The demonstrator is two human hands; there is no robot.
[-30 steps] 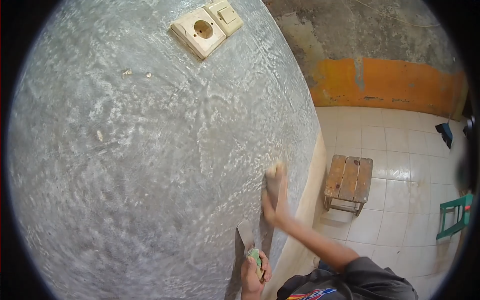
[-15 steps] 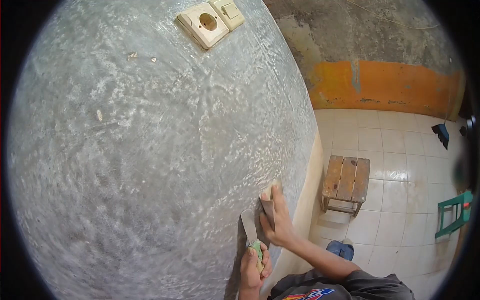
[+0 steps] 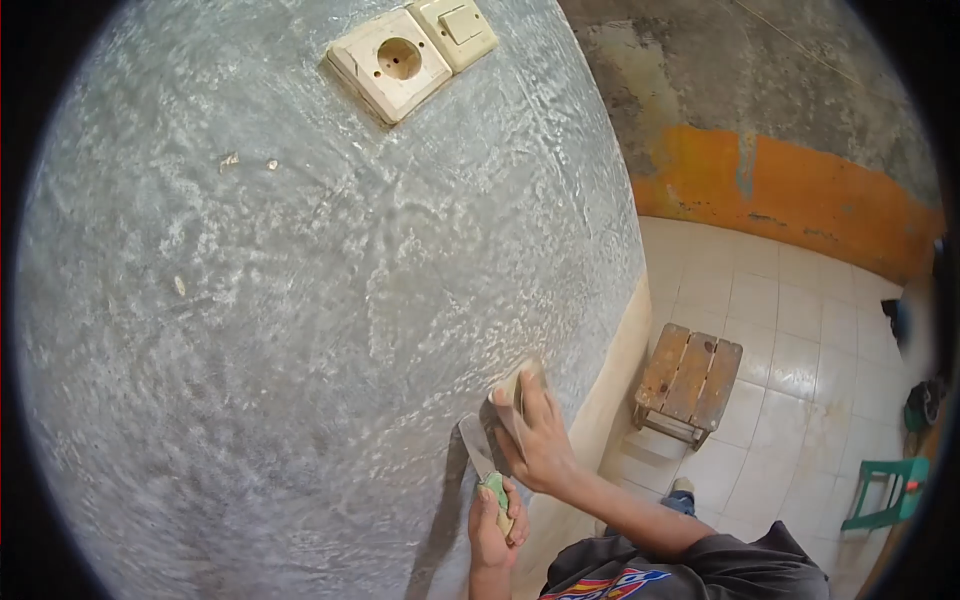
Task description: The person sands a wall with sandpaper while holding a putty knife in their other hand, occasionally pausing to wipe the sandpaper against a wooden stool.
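Note:
My left hand [image 3: 493, 535] is closed round the green and cream handle of a putty knife [image 3: 478, 450], its metal blade pointing up beside the wall. My right hand [image 3: 540, 445] presses a folded piece of sandpaper [image 3: 510, 405] against the grey, patchy wall [image 3: 300, 330], with its fingers stretched over the sheet. Just to the right of the putty knife's blade is the right hand. The sandpaper's underside is hidden against the wall.
Higher on the wall sit a socket [image 3: 395, 65] and a light switch [image 3: 460, 28]. A wooden stool [image 3: 690, 375] stands on the tiled floor [image 3: 740, 460] to the right, with a green plastic stool [image 3: 888, 495] farther right. An orange-banded wall [image 3: 790, 195] lies behind.
Both hands appear slightly farther left, with the sandpaper and putty knife still held. The view has shifted and tilted, so the socket and stools sit differently in it.

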